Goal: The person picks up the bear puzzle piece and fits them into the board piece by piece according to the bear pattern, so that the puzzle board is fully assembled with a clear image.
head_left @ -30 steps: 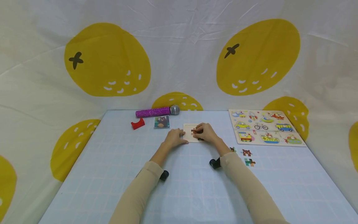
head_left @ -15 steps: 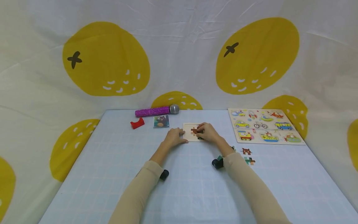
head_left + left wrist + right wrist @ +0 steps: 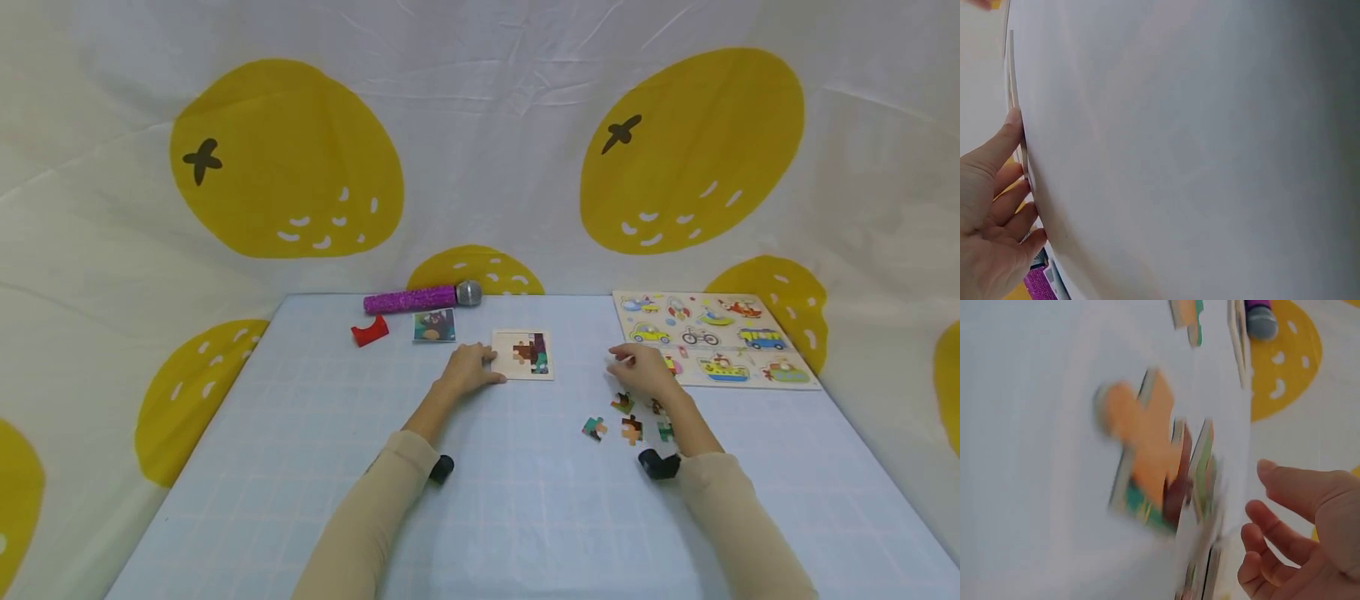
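My left hand [image 3: 468, 369] holds the left side of a small wooden puzzle board [image 3: 504, 368], thumb at the near corner and bent fingers along the edge. The left wrist view shows thumb and fingertips against the board's thin edge [image 3: 1012, 75]. Several joined pieces [image 3: 538, 353] lie in the board's right part. My right hand [image 3: 641, 372] hovers over the table with thumb and fingers apart, holding nothing. Loose jigsaw pieces lie below it, among them a teal-and-orange one [image 3: 595, 428] and a brown-and-orange one [image 3: 632, 429]. In the right wrist view a piece [image 3: 1147, 437] appears blurred.
A purple glitter microphone [image 3: 412, 300] lies along the table's back edge. Before it are a bear picture card [image 3: 434, 326] and a red curved block [image 3: 370, 332]. A vehicle peg puzzle [image 3: 720, 371] lies at the back right, partly behind my right hand.
My right hand has left the puzzle board and moved right, to above the loose pieces. A brown piece it had been handling now sits in the board. My left hand has stayed put.
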A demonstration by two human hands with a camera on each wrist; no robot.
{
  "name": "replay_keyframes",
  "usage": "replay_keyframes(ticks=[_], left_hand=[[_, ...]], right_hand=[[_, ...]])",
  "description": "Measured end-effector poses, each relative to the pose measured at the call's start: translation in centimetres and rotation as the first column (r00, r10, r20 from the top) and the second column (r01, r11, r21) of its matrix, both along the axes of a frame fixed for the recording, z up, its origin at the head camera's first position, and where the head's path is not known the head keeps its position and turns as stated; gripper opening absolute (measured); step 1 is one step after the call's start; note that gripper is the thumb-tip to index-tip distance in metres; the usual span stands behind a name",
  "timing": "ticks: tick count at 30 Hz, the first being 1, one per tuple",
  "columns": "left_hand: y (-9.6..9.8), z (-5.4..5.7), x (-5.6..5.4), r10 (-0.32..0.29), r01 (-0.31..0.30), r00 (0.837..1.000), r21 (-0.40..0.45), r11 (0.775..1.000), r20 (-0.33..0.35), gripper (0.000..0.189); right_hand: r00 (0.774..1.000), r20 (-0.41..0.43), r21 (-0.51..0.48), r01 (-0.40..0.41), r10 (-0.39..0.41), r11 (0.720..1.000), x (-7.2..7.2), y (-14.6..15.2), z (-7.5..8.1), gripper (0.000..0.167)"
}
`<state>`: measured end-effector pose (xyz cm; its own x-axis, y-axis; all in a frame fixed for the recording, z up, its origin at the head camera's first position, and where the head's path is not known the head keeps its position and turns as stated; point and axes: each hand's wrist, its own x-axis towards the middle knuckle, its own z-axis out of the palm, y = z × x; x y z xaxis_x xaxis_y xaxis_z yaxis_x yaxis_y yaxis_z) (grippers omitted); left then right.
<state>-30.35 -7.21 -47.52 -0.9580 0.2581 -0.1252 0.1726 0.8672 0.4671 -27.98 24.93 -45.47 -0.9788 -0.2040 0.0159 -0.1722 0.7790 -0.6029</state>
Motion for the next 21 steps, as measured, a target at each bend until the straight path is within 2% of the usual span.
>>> replay_keyframes(ticks=[4,12,17,21], left_hand=[[-0.1,0.0,0.2,0.006,-0.006,1.000,-0.006,1.000,0.002,0.061],[-0.1,0.1,0.2,0.005,-0.005,1.000,0.009,1.000,0.006,0.061],[-0.1,0.0,0.1,-0.004,0.005,1.000,0.040,0.999,-0.025,0.061],[-0.1,-0.1,0.0,0.004,-0.002,0.999,0.067,0.998,-0.039,0.061]], right_hand=[[0.999,0.004,0.052,0.042,-0.043,0.998,1.9,3.2,0.0,0.038],[0.975,0.156,0.094,0.147,-0.160,0.985,5.2,6.6,0.5,0.046],[0.964,0.212,0.127,0.134,-0.159,0.983,5.9,7.4,0.2,0.062],[0.966,0.219,0.114,0.114,-0.137,0.987,5.8,7.4,-0.1,0.059]])
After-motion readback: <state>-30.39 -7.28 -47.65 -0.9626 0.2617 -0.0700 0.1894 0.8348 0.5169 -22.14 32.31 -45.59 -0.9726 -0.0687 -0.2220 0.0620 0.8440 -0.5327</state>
